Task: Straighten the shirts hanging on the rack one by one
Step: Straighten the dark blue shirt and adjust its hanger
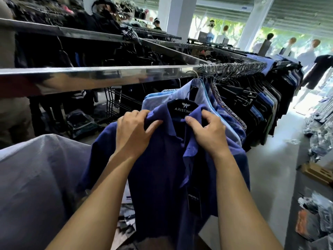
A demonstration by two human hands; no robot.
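Both hands are working at the collar of a dark blue shirt [162,177]. The left hand [134,136] is pinching the left collar wing and shoulder cloth between curled fingers and thumb, while the right hand [207,134] is curling round the right collar wing, its thumb pressing on the fold. Neither hand is spread flat, and each is holding cloth only.

The collar is sitting round a black hanger [182,107] bearing a white brand name. The shirt front is falling open below it, with a dark price tag [194,201] dangling near its lower right. The shirt is hanging just under the chrome rail [90,78], about midway along the rail's visible run. Whether the hanger's hook is resting on the rail cannot be told.

Pale blue shirts [158,100] are lying directly behind it, and beyond them a tight row of dark shirts [261,105] is running toward the rail's far right end. A lilac shirt [36,177] is filling the near left.

By the look of it, the work is at the stage of squaring this one collar on its hanger. The front is gaping and the left shoulder is bunching, so this shirt is not yet finished. The long row to the right is probably waiting its turn, though which shirts are already straightened cannot be told.
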